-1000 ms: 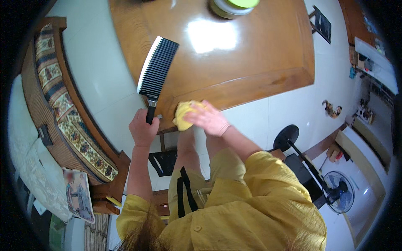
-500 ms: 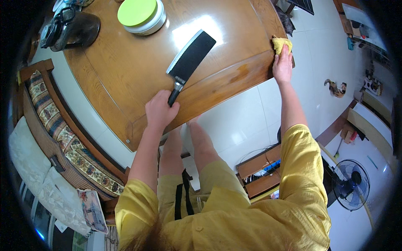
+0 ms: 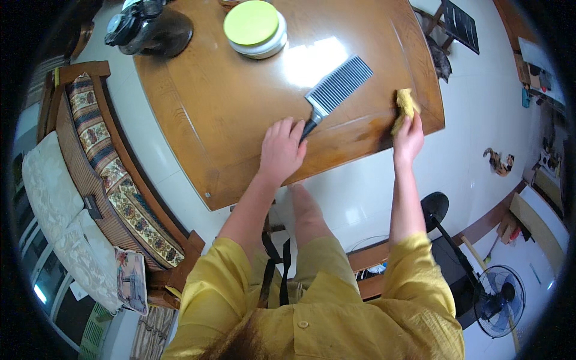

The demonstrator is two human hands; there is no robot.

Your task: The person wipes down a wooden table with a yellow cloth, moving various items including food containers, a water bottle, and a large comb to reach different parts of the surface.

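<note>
My left hand (image 3: 281, 150) is closed round the black handle of a crinkle-cut knife (image 3: 341, 84), near the table's front edge. The knife's broad, cleaver-shaped blade shows grey ridges and points away to the right, over the tabletop. Whether the blade rests on the wood or is held just above it, I cannot tell. To the right, my right hand (image 3: 408, 141) grips a bunched yellow cloth (image 3: 405, 103) over the table's front right part, with the cloth sticking out beyond the fingers.
On the wooden table (image 3: 222, 114) stand a white tub with a lime-green lid (image 3: 251, 23) and a dark lidded jug (image 3: 157, 33). A cushioned wooden sofa (image 3: 111, 144) is at the left. A stool (image 3: 461, 27), a cat (image 3: 499, 162) and a fan (image 3: 499, 300) are at the right.
The blade has turned from looking black to showing grey ridges. My right hand and the cloth have come in from the table's right edge onto its top. The whole view has shifted.
</note>
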